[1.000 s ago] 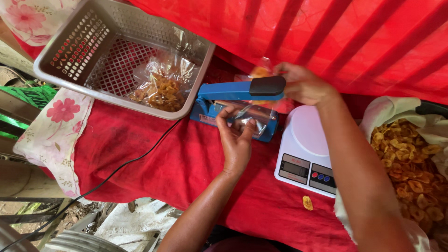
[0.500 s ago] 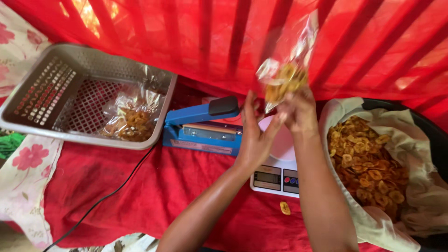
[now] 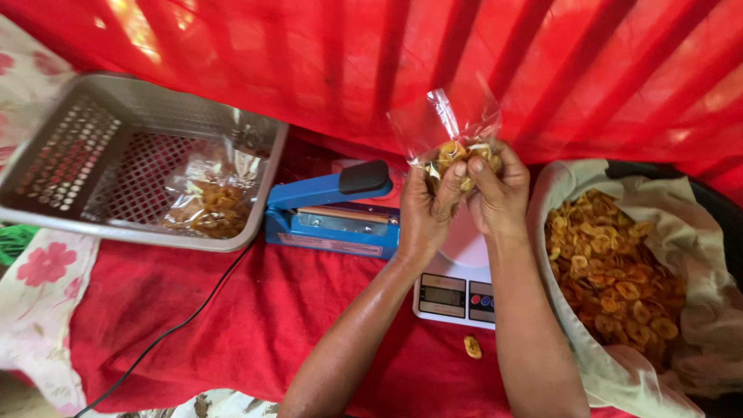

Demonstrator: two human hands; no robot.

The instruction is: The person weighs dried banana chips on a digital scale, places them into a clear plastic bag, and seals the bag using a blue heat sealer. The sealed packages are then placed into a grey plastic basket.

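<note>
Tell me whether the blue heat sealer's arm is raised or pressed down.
Raised: the blue heat sealer has its black-handled arm angled up, leaving a gap above its base.

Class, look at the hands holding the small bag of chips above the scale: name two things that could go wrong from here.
1. Both hands, left hand and right hand, pinch the clear bag at the chips, so chips might crush.
2. The blue sealer has a cord trailing across the red cloth; an arm might snag it.

A small clear plastic bag of yellow chips (image 3: 457, 147) is being held up between both hands, above the white scale. Its chips are sitting bunched at the bottom, while its empty, crinkled top is standing upright and slightly flared.
</note>
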